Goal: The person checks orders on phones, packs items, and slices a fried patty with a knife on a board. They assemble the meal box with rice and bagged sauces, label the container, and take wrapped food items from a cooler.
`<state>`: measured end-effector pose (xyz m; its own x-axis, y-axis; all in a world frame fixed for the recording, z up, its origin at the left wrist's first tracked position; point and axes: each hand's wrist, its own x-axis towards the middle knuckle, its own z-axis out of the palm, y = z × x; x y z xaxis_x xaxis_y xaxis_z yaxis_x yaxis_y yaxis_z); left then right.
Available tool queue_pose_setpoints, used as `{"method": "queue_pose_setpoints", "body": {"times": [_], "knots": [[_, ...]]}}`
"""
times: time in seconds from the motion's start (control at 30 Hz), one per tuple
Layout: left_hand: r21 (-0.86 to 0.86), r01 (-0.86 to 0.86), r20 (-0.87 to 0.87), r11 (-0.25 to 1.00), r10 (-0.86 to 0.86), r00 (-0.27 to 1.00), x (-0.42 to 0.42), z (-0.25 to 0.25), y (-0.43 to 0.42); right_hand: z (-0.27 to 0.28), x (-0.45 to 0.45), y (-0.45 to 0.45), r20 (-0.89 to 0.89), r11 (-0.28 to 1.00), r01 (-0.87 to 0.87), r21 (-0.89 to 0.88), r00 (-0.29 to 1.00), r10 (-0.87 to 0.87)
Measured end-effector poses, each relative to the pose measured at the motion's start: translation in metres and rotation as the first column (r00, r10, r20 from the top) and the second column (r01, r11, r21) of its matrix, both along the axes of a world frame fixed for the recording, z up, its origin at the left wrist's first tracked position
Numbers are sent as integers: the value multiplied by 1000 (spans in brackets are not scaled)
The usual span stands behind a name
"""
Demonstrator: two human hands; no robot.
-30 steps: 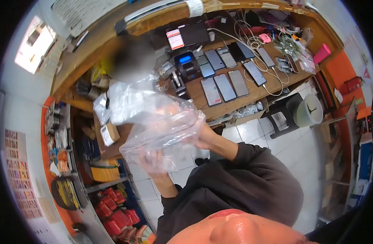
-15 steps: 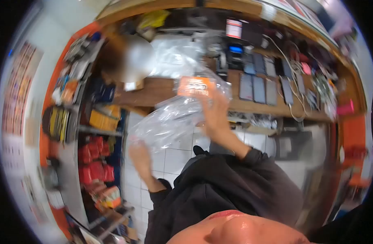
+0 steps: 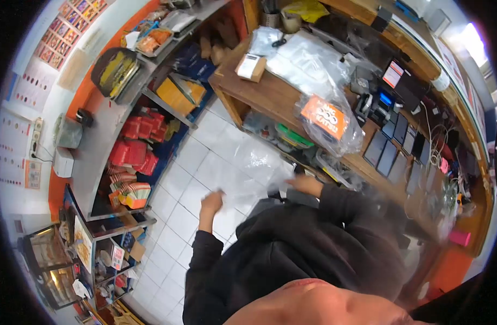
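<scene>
A thin clear plastic bag (image 3: 254,160) spreads over the floor tiles between my hands, its outline faint and smeared. My left hand (image 3: 211,202) is closed in a fist at the bag's lower left edge. At the bag's right side, my right hand (image 3: 307,185) has its fingers pressed together on the plastic, slightly blurred. An orange packet (image 3: 324,118) with white print lies inside clear wrapping on the wooden desk (image 3: 281,103), near its front edge. More clear plastic packaging (image 3: 305,59) lies behind it, beside a small brown box (image 3: 251,67).
Several phones (image 3: 376,147) and a small black printer (image 3: 379,105) are on the desk at the right, with white cables. Shelves at the left hold red packets (image 3: 133,153) and yellow envelopes (image 3: 175,96). White tiles (image 3: 175,216) cover the floor between.
The view has turned towards the left shelves. The orange packet, near my right hand half a second ago, now lies on the desk. My hands are lower, with the clear bag between them.
</scene>
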<state>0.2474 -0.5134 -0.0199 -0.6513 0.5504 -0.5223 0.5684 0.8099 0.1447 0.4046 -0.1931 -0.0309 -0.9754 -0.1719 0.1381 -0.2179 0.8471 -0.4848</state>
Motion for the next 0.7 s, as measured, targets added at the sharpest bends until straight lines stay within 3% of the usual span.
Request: {"method": "queue_pose_setpoints", "body": {"times": [0.03, 0.07, 0.1, 0.13, 0.17, 0.2, 0.23, 0.27, 0.3, 0.33, 0.37, 0.4, 0.43, 0.47, 0.5, 0.53, 0.6, 0.63, 0.67, 0.7], "knots": [[66, -131, -50, 989, 134, 990, 4, 11, 3, -6, 3, 6, 273, 993, 22, 120, 960, -54], [147, -253, -82, 956, 266, 960, 7, 34, 18, 10, -11, 15, 203, 981, 110, 160, 969, -142], [143, -259, -74, 955, 271, 960, 1, 64, 28, 30, -25, 23, 133, 961, 201, 190, 965, -228], [422, -302, -203, 855, 414, 887, -4, 100, 38, 89, -39, 18, -241, 938, 342, 52, 916, -320], [680, -259, -286, 686, 573, 768, -7, 123, 46, 133, -43, 12, -224, 941, 334, 50, 922, -315], [683, -261, -287, 682, 579, 763, -9, 135, 51, 175, -53, 11, -276, 871, 407, -275, 835, -477], [882, -18, -375, 472, 723, 580, -12, 145, 57, 194, -64, 14, -269, 708, 406, -578, 725, -634], [922, 286, -358, 260, 854, 377, -14, 149, 60, 185, -64, 21, -271, 708, 400, -582, 725, -632], [930, 170, -365, 326, 769, 525, -20, 105, 44, 162, -56, 33, -528, 917, 126, -378, 785, -325], [911, 60, -343, 408, 670, 658, -25, 61, 29, 119, -48, 44, -456, 981, 16, -193, 884, -105], [867, -42, -274, 497, 545, 793, -34, 72, 58, 75, -40, 55, -341, 989, -141, -37, 932, 121], [792, -125, -174, 597, 417, 892, -42, 84, 86, 31, -30, 66, 59, 986, -166, 18, 985, 164], [442, -202, -113, 874, 278, 954, -47, 7, 47, 27, -12, 69, 68, 985, -171, 9, 983, 170], [491, -158, -56, 857, 212, 976, -29, -12, 41, 21, -6, 73, 558, 973, 108, -202, 829, 24], [557, -297, -11, 775, 365, 931, -17, 8, 62, 17, -21, 86, 896, 867, 440, -234, 443, 17], [550, -391, 40, 738, 444, 895, -15, 22, 72, 17, -40, 100, 891, 862, 445, -242, 453, 17], [606, -297, -34, 738, 398, 917, -18, 11, 59, 21, -55, 117, 488, 810, 15, -586, 804, 339], [435, -608, 409, 665, 456, 791, -30, 17, 60, 24, -69, 122, 398, 673, 111, -731, 871, 289], [432, -615, 411, 659, 463, 785, -39, 18, 69, 11, -83, 129, 400, 673, 107, -732, 867, 297], [318, -935, 853, 158, 383, 354, -53, 34, 86, -15, -101, 136, 157, -114, 313, -943, 720, 676]]}}
